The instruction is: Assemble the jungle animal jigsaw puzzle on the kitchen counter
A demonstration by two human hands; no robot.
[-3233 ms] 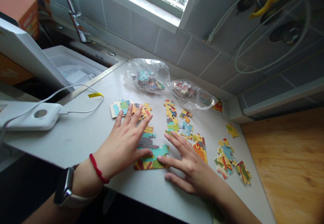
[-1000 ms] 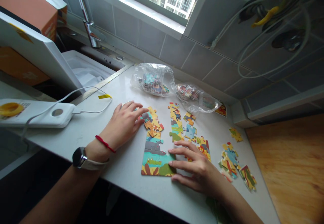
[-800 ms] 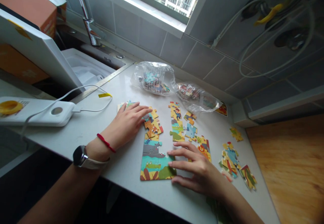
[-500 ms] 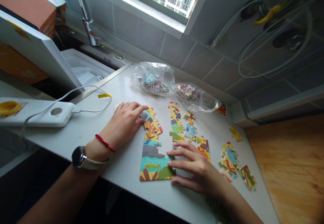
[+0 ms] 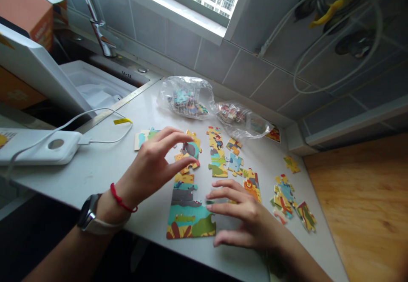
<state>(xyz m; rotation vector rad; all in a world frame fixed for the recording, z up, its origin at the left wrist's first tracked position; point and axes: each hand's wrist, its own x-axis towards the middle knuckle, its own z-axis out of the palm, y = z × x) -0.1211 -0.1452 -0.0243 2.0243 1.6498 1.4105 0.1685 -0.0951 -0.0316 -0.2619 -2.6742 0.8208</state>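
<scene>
My left hand (image 5: 157,158) hovers with its thumb and index finger apart, over a puzzle piece with a grey animal (image 5: 192,149). Just below that piece lies an orange-yellow piece, partly hidden by my thumb. Joined pieces with a hippo and a crocodile (image 5: 183,219) lie flat in front. Beside their right edge, my right hand (image 5: 245,216) has its fingers spread, and I see nothing gripped in it. A joined strip of pieces (image 5: 218,158) lies beyond the right hand, next to a light-blue piece (image 5: 235,163). A lion piece (image 5: 252,185) is partly covered by the right hand.
Loose pieces (image 5: 283,195) lie in a pile at the right, by the counter's edge. Two clear plastic bags of pieces (image 5: 188,99) (image 5: 237,116) rest near the tiled wall. At the left are a white power strip (image 5: 41,146) with a cable, and a sink with a tap (image 5: 103,39).
My left hand has opened its thumb away from the index finger and lifted, uncovering more of the grey animal piece. The right hand stays nearly in place, its thumb slightly lower. The view has shifted slightly.
</scene>
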